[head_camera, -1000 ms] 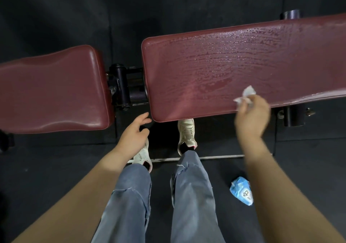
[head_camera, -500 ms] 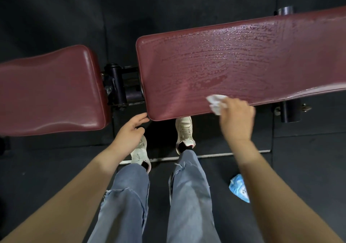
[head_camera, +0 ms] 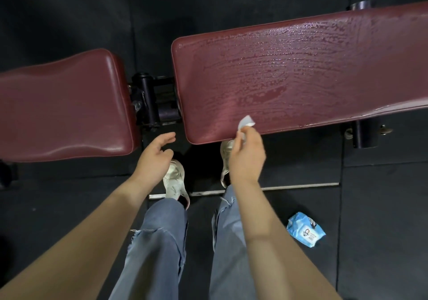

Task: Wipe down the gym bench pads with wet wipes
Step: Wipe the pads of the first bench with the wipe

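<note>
One blue crinkly wipe pack (head_camera: pixel 305 229) lies on the black rubber floor (head_camera: pixel 382 207). Two hands: left hand (head_camera: pixel 154 158) loose, holding nothing; right hand (head_camera: pixel 246 158) pinches one white wipe (head_camera: pixel 246 122) at the near edge of the streaky wet long pad (head_camera: pixel 301 68). The second maroon vinyl pad, the seat (head_camera: pixel 62 105), looks smooth.

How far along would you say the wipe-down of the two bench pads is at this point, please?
Done: the long pad is streaked with wet film over most of its top. In hand: the right hand pinches a crumpled wet wipe at that pad's near edge; the left hand hangs loose, holding nothing. Left: the shorter pad shows no wet streaks, so it likely awaits wiping. The wipes pack lies on the floor.
</note>
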